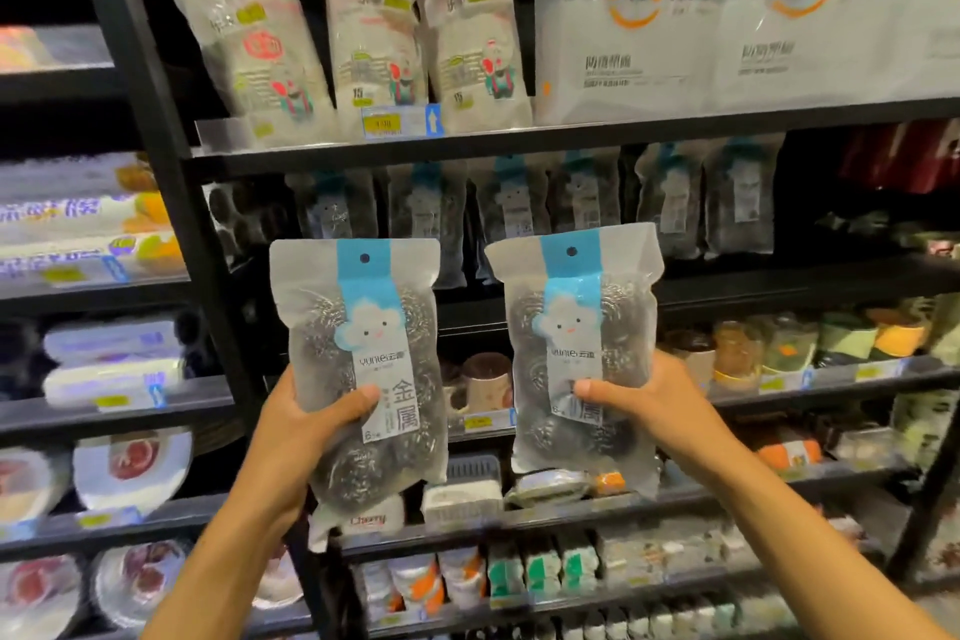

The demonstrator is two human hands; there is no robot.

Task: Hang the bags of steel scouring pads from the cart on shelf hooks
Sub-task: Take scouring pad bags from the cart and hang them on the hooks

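Here each hand grips one bag upright in front of the shelving: the left hand [306,426] wraps the lower left edge of the left bag [363,353], thumb across its front, and the right hand [649,405] clasps the right bag [576,338] the same way from its right side. The bags are side by side, apart, near the viewer and just below the dim row of hung bags [519,203] farther back under the shelf [597,136]. The cart is out of view, and the hooks are too dark to make out. To hang well, I would take one bag at a time: keep it upright, raise it until the round hole [364,257] in its blue header is level with a hook tip, then push straight back. Gripping low probably leaves the header floppy, so sliding the fingers higher should steady the hole.
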